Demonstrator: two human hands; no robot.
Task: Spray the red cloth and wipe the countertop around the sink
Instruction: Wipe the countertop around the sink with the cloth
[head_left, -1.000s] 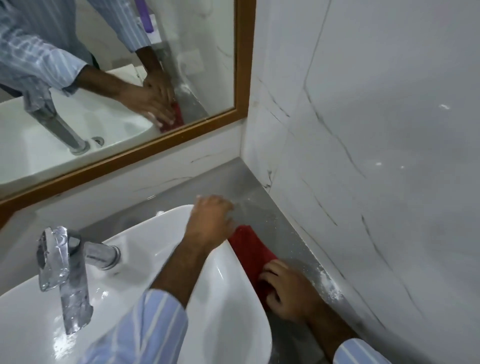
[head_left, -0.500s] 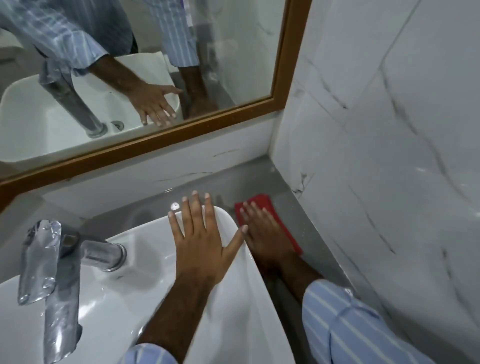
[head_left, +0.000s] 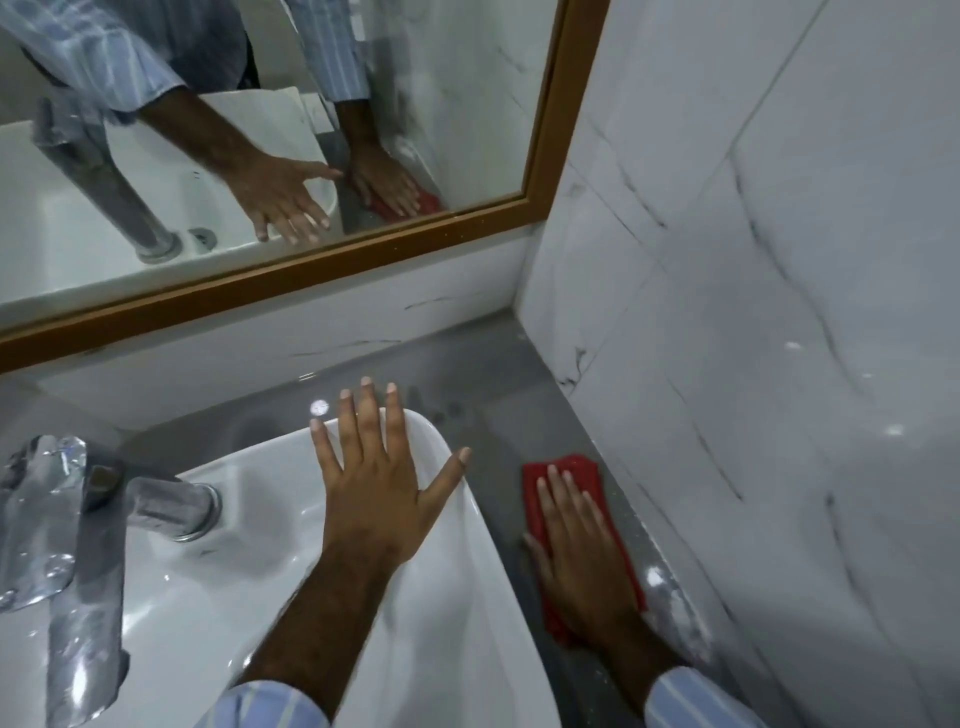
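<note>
The red cloth (head_left: 576, 470) lies flat on the grey countertop (head_left: 493, 374), in the narrow strip between the white sink (head_left: 457, 597) and the marble side wall. My right hand (head_left: 582, 556) presses flat on the cloth with fingers stretched toward the back wall. My left hand (head_left: 376, 478) rests open, fingers spread, on the sink's back right rim and holds nothing. No spray bottle is in view.
A chrome tap (head_left: 67, 519) stands at the sink's left rear. A wood-framed mirror (head_left: 311, 267) hangs above the back ledge. The marble wall (head_left: 753, 364) closes in the right side. White residue (head_left: 670, 603) speckles the countertop edge by the wall.
My left hand opened and settled flat on the sink rim. My right hand flattened on the cloth, pushed it toward the back corner, then drew it back toward me.
</note>
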